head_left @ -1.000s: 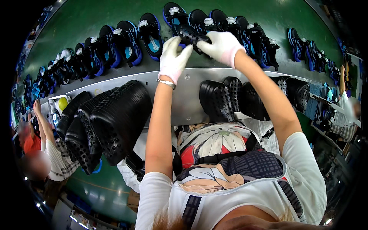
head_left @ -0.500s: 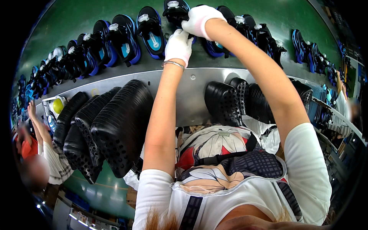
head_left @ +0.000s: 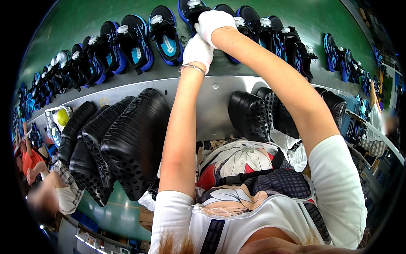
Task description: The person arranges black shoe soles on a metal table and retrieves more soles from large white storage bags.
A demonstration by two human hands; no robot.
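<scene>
Both my hands wear white gloves and meet at the heel end of a black and blue sneaker (head_left: 190, 9) at the far middle of the green bench. My right hand (head_left: 214, 26) is closed over the shoe's opening. Just nearer, my left hand (head_left: 198, 51) is closed at the heel, its fingertips hidden under the right hand. The sneaker has a clear-white piece on its tongue. To its left stands a similar sneaker (head_left: 166, 40) with a light blue insole, and to its right another sneaker (head_left: 226, 10) is partly covered by my right hand.
Rows of matching sneakers (head_left: 134, 42) run along the green bench (head_left: 91, 21) on both sides. On the metal ledge (head_left: 211, 114) in front stand stacks of black, perforated insole-shaped pieces (head_left: 135, 135), with more stacks (head_left: 249, 116) on the right. Other people work at far left and right.
My right hand has shifted slightly left and nearer, closer over my left hand. The sneaker between them has turned a little, its toe leaning left.
</scene>
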